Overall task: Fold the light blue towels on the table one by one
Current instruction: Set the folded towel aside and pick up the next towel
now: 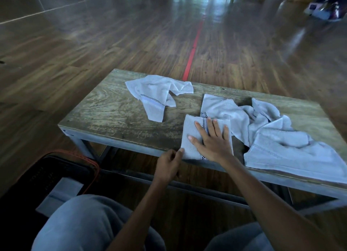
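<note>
A folded light blue towel [190,136] lies at the near edge of the wooden table [112,111]. My right hand [212,140] rests flat on it, fingers spread. My left hand [170,162] pinches the towel's near left corner at the table edge. A crumpled light blue towel [155,94] lies at the far middle of the table. Further crumpled light blue towels [272,130] are heaped on the right, reaching past the near right edge.
A black basket with an orange rim [62,168] stands on the floor at my lower left, holding a folded light cloth [60,192]. My knees are below the table's near edge. A red line [193,49] runs across the wooden floor beyond.
</note>
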`<action>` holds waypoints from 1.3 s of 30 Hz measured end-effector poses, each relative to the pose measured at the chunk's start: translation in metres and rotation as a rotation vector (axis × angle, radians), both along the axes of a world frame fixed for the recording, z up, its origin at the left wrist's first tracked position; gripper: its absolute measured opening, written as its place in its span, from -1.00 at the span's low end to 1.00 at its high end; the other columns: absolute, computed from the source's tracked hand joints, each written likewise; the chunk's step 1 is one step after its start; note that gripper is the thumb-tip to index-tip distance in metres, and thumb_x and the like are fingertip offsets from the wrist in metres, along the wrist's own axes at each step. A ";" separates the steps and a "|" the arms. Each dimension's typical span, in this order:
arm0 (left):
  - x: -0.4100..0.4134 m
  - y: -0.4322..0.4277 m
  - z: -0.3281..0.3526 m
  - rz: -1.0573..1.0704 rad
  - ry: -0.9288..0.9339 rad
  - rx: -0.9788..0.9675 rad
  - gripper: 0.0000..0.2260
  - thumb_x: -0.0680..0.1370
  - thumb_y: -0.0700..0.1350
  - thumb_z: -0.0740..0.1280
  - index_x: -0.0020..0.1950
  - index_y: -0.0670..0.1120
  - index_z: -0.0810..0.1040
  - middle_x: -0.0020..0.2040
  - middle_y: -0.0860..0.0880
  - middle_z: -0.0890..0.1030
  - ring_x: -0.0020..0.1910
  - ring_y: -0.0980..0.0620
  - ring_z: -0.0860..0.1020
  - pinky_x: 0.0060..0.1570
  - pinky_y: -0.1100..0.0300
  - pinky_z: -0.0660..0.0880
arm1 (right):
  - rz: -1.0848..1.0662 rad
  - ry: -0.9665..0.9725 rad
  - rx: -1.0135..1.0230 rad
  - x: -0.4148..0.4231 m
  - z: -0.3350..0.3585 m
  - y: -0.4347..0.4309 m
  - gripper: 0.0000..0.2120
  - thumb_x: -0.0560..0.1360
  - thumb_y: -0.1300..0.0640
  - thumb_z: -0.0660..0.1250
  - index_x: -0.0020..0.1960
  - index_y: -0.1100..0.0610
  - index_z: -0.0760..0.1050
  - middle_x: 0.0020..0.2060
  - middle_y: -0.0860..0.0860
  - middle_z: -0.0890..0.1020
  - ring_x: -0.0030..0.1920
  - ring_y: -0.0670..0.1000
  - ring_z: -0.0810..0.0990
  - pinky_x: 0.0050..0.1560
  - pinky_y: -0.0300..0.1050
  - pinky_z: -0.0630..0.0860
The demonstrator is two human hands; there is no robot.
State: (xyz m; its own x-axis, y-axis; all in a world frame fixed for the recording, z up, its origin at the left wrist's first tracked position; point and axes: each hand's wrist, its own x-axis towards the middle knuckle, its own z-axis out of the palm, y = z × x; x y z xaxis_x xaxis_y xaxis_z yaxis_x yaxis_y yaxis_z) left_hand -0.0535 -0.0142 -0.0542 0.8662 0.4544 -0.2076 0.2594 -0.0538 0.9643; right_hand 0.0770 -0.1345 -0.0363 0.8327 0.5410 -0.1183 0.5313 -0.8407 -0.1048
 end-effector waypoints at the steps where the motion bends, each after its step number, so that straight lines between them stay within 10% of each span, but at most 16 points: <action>1: 0.000 -0.002 -0.001 0.019 -0.018 0.017 -0.78 0.57 0.06 0.26 -0.14 -0.07 0.46 -0.30 -0.03 0.54 -0.41 0.12 0.51 -0.47 0.25 0.44 | 0.002 -0.006 -0.002 -0.001 0.000 0.000 -0.28 0.42 -0.46 -0.28 0.51 -0.20 -0.25 0.53 0.02 -0.28 0.50 0.04 -0.37 0.45 0.21 -0.35; 13: 0.010 -0.005 0.009 0.284 0.115 0.141 -0.72 0.60 -0.02 0.22 -0.30 -0.06 0.45 -0.34 0.00 0.51 -0.38 0.11 0.46 -0.37 0.19 0.38 | 0.025 0.009 0.257 -0.001 0.003 -0.010 -0.27 0.47 -0.39 -0.10 0.54 -0.07 -0.04 0.55 0.04 -0.02 0.54 -0.01 -0.18 0.48 0.12 -0.29; 17: 0.021 -0.020 0.043 0.389 -0.069 0.272 -0.74 0.57 -0.01 0.24 -0.27 -0.10 0.44 -0.36 0.05 0.48 -0.33 0.07 0.45 -0.32 0.18 0.30 | -0.091 -0.081 0.701 -0.013 0.029 -0.038 -0.47 0.53 -0.12 0.22 0.43 0.09 0.29 0.38 0.03 0.39 0.41 0.04 0.29 0.43 0.06 0.17; 20: 0.039 -0.032 0.055 0.199 -0.154 0.461 -0.83 0.56 -0.01 0.25 -0.15 -0.08 0.45 -0.31 0.04 0.51 -0.28 0.01 0.51 -0.26 0.14 0.41 | -0.272 -0.036 0.854 -0.030 0.040 -0.067 -0.66 0.54 -0.03 0.27 0.28 0.05 0.42 0.03 -0.03 0.57 -0.02 0.04 0.57 0.03 0.00 0.53; 27: 0.083 -0.028 0.047 -0.526 -0.056 1.196 -0.58 0.61 0.09 0.09 0.42 -0.05 0.31 0.39 -0.07 0.36 0.38 -0.08 0.30 0.32 -0.01 0.20 | -0.544 0.472 0.911 -0.046 0.032 -0.098 -0.81 0.57 0.11 0.25 0.10 0.21 0.48 -0.35 0.11 0.58 -0.53 -0.06 0.47 -0.51 -0.30 0.42; 33: 0.085 -0.019 0.013 -0.657 0.088 1.253 -0.44 0.61 0.21 -0.12 0.56 -0.01 -0.05 0.57 -0.02 -0.13 0.53 -0.08 -0.21 0.46 -0.08 -0.21 | -0.560 0.642 0.948 -0.049 0.022 -0.086 -0.85 0.57 0.10 0.27 0.05 0.17 0.50 -0.44 0.09 0.51 -0.59 -0.05 0.39 -0.53 -0.22 0.38; 39: 0.084 -0.022 0.003 -0.588 0.043 1.345 -0.27 0.45 0.30 -0.36 0.56 -0.01 -0.09 0.57 -0.03 -0.12 0.53 -0.09 -0.22 0.40 -0.08 -0.32 | -0.514 0.708 1.027 -0.049 0.029 -0.086 -0.82 0.57 0.03 0.26 -0.01 0.13 0.53 -0.53 0.06 0.41 -0.60 -0.04 0.31 -0.52 -0.24 0.31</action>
